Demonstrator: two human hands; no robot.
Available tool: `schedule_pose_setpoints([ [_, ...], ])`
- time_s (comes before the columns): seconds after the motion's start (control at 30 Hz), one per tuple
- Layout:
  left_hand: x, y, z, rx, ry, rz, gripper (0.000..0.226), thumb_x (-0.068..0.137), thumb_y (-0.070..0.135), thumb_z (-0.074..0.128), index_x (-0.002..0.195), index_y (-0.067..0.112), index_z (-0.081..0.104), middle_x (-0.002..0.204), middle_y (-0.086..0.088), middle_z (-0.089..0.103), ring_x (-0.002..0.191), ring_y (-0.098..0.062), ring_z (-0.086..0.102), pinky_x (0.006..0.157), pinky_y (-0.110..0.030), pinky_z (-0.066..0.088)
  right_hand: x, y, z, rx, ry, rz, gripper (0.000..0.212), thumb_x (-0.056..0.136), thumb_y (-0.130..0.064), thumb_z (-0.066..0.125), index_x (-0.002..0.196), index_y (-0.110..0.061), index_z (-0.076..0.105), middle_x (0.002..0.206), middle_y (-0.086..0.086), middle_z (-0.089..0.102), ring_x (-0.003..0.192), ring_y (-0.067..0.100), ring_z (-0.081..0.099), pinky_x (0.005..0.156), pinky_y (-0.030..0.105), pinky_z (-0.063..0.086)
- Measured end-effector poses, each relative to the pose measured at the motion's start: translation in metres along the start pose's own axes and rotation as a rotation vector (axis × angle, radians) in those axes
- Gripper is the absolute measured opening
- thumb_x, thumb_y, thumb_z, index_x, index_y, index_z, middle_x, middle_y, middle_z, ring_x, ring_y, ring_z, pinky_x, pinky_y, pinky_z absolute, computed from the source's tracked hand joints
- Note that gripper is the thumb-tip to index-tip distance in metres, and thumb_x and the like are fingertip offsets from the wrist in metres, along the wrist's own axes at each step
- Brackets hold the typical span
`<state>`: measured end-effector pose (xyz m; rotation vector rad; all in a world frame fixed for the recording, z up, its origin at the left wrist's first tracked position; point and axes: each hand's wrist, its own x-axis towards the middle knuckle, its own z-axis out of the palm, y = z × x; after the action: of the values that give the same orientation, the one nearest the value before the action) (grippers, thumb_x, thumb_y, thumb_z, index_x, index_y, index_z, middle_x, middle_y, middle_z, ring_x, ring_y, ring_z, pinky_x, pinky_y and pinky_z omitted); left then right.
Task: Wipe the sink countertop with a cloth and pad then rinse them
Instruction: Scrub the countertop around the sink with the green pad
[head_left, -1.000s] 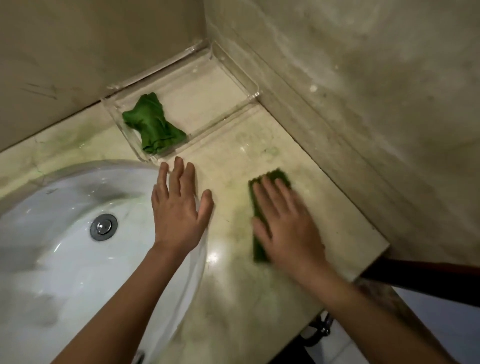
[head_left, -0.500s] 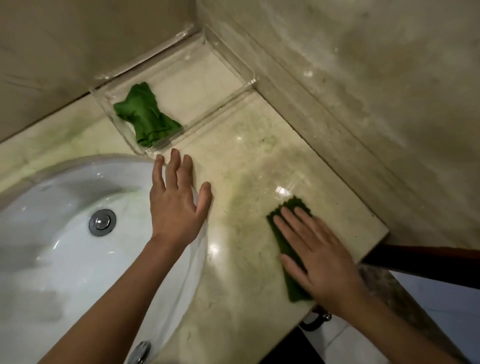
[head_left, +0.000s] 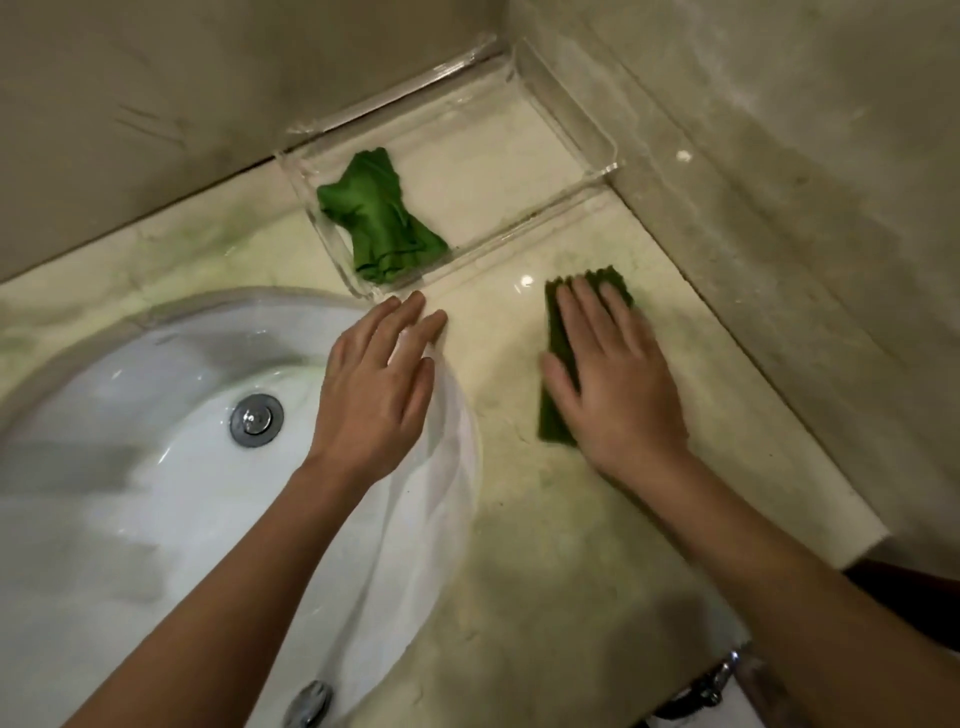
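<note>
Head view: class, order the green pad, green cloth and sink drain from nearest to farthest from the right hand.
1. Green pad, pressed under the right hand.
2. Green cloth, in the clear tray, behind and left.
3. Sink drain, farthest left.

A dark green scouring pad (head_left: 557, 338) lies flat on the pale, glossy marble worktop (head_left: 498, 519), mostly covered by the flat right hand (head_left: 618, 395) pressing it. A crumpled green cloth (head_left: 382, 221), perhaps damp, sits in a clear tray (head_left: 571, 124) in the corner.

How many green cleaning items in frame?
2. The crumpled cloth lies in the clear tray at the back corner; the pad is flat on the countertop under the right hand. No others visible.
</note>
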<state>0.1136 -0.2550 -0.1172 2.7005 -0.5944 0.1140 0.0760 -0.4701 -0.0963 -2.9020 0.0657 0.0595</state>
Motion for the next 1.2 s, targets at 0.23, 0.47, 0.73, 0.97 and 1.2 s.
schedule_pose_setpoints([
  [0.23,-0.028,-0.013,-0.008,-0.004,0.047,-0.016,0.052,0.084,0.004,0.048,0.136,0.008,0.046,0.144,-0.011,0.044,0.137,-0.027,0.033,0.108,-0.038,0.028,-0.029,-0.02,0.011,-0.015,-0.053,-0.236,0.057,0.097,-0.045,0.028,0.148,-0.018,0.023,0.154,0.001,0.024,0.142,0.018,0.017,0.115,0.037,0.015],
  [0.47,-0.045,-0.018,-0.01,-0.03,0.043,-0.149,0.047,0.087,0.01,0.041,0.132,0.009,0.05,0.141,-0.009,0.048,0.131,-0.027,0.041,0.101,-0.036,0.031,-0.024,-0.055,0.017,-0.036,-0.121,-0.401,0.056,0.098,-0.042,0.028,0.148,-0.017,0.023,0.155,0.0,0.019,0.143,0.018,0.013,0.117,0.038,0.013],
  [0.73,-0.04,0.005,-0.004,-0.105,0.032,-0.178,0.044,0.089,0.015,0.036,0.13,0.011,0.053,0.141,-0.007,0.048,0.132,-0.028,0.041,0.102,-0.041,0.036,-0.044,-0.05,0.016,-0.002,-0.041,-0.224,0.058,0.098,-0.04,0.027,0.147,-0.011,0.024,0.153,0.008,0.025,0.142,0.025,0.017,0.114,0.044,0.018],
  [0.97,-0.038,0.046,-0.009,-0.172,0.065,-0.115,0.043,0.092,0.019,0.035,0.131,0.01,0.052,0.143,-0.009,0.046,0.134,-0.027,0.036,0.108,-0.033,0.026,-0.108,0.013,0.004,-0.076,-0.154,-0.215,0.061,0.098,-0.049,0.02,0.149,-0.017,0.014,0.156,0.0,0.014,0.144,0.018,0.012,0.115,0.04,0.012],
  [1.2,-0.027,0.078,0.005,-0.186,-0.014,-0.005,0.043,0.093,0.017,0.039,0.132,0.005,0.051,0.143,-0.014,0.044,0.136,-0.029,0.034,0.113,-0.036,0.024,-0.15,-0.008,0.007,-0.021,-0.17,-0.343,0.061,0.095,-0.045,0.034,0.148,-0.016,0.023,0.154,0.001,0.022,0.142,0.019,0.018,0.112,0.042,0.023],
])
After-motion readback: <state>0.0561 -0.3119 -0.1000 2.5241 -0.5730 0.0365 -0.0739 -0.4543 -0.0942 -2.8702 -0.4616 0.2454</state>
